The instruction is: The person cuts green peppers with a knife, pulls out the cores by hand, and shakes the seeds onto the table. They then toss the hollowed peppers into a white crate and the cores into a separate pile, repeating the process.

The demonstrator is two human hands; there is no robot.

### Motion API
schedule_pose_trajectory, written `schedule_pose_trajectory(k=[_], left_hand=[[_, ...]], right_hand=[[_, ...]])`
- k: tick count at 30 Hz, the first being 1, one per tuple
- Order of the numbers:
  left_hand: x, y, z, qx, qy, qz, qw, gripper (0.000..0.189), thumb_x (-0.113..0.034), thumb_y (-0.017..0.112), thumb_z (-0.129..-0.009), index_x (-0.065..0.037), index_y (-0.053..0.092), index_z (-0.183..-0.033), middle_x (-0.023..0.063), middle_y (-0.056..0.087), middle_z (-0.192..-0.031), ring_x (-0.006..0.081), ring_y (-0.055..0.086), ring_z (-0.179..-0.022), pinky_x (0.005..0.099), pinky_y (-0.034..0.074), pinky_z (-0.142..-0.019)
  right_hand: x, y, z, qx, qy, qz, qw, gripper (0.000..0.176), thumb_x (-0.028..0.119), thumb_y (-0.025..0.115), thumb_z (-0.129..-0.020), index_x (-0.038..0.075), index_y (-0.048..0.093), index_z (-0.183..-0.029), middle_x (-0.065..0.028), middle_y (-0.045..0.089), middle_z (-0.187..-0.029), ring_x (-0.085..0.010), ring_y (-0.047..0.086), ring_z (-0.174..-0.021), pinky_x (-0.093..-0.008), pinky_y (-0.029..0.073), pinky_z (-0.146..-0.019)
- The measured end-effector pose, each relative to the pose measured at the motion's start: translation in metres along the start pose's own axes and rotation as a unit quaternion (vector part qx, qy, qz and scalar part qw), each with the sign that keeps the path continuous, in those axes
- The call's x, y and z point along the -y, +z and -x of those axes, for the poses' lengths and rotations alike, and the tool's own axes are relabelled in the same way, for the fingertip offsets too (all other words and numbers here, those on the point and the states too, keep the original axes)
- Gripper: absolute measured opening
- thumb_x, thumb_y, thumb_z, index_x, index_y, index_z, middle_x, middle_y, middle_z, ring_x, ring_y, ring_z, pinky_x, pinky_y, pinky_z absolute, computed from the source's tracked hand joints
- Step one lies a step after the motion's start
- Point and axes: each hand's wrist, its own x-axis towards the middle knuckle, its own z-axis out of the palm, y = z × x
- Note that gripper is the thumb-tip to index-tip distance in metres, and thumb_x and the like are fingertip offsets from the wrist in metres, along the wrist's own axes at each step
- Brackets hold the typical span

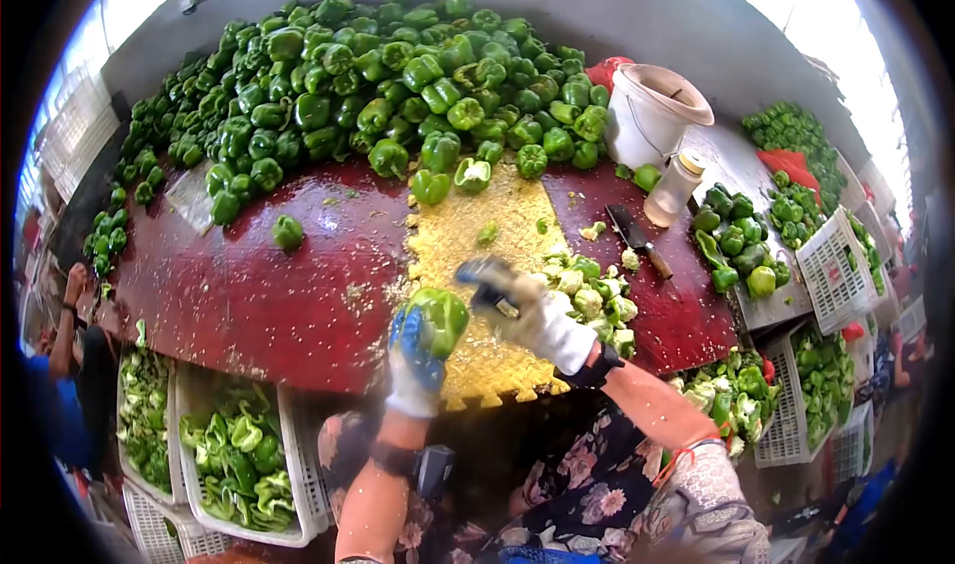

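Observation:
My left hand (pixel 415 363), in a blue and white glove, grips a green bell pepper (pixel 440 315) over the yellow foam mat (pixel 477 236). Just right of the pepper, my right hand (pixel 532 315), in a white glove, holds a small dark-handled knife (pixel 484 278), blurred by motion. A heap of pepper cores and stems (pixel 587 293) lies just right of my right hand. A huge pile of whole green peppers (pixel 378 77) covers the back of the dark red table (pixel 259 285).
A white bucket (pixel 652 111), a plastic bottle (pixel 673 188) and a cleaver (pixel 637 241) sit at the right. White crates of cut peppers (pixel 234 455) stand below the table's left edge, more crates (pixel 836 266) at right. Another person's arm (pixel 70 305) is at far left.

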Motion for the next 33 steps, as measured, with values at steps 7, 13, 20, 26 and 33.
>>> schedule_pose_trajectory(k=[7,13,20,26,33], left_hand=[[-0.066,-0.004,-0.023,0.03,-0.322,0.517,0.793,0.041,-0.03,0.063,-0.097,-0.012,0.052,-0.131,0.0024,0.058,-0.121,0.0133,0.057,-0.106,0.0281,0.05,-0.089],[-0.031,0.007,-0.022,0.11,-0.269,0.275,0.917,0.059,-0.015,0.075,-0.08,-0.006,0.051,-0.133,0.0134,0.064,-0.111,0.0256,0.065,-0.095,0.0347,0.055,-0.08],[-0.036,-0.005,-0.02,0.172,-0.225,0.264,0.922,0.077,-0.002,0.069,-0.081,-0.014,0.034,-0.149,0.0114,0.069,-0.098,0.0234,0.067,-0.084,0.0344,0.057,-0.068],[-0.069,-0.022,-0.035,0.205,-0.272,0.14,0.93,0.066,0.001,0.062,-0.087,-0.015,0.04,-0.147,0.005,0.068,-0.095,0.0108,0.062,-0.08,0.0282,0.055,-0.074],[-0.056,-0.019,-0.032,0.225,-0.27,0.158,0.923,0.069,-0.007,0.062,-0.088,-0.012,0.031,-0.149,0.0161,0.07,-0.088,0.026,0.07,-0.07,0.0365,0.056,-0.057]], right_hand=[[-0.027,0.057,0.015,-0.043,0.152,-0.049,0.986,0.063,0.047,0.052,-0.1,0.009,0.036,-0.146,-0.0281,0.056,-0.13,-0.0421,0.053,-0.125,-0.0492,0.043,-0.105],[0.02,0.04,0.013,-0.006,0.111,0.187,0.976,0.047,0.04,0.05,-0.102,0.009,0.043,-0.137,-0.0283,0.063,-0.11,-0.0428,0.064,-0.098,-0.0489,0.053,-0.085],[0.032,0.042,0.02,0.012,0.136,0.288,0.948,0.046,0.039,0.051,-0.101,0.007,0.045,-0.134,-0.0232,0.064,-0.101,-0.0379,0.065,-0.088,-0.0466,0.055,-0.077],[-0.005,0.054,0.028,0.014,0.071,0.317,0.946,0.05,0.041,0.058,-0.095,0.002,0.05,-0.126,-0.0258,0.066,-0.097,-0.0439,0.065,-0.089,-0.0487,0.053,-0.075],[0.012,0.048,0.024,0.027,0.112,0.248,0.962,0.047,0.034,0.058,-0.097,0.004,0.047,-0.132,-0.0244,0.061,-0.115,-0.0402,0.063,-0.101,-0.047,0.052,-0.085]])
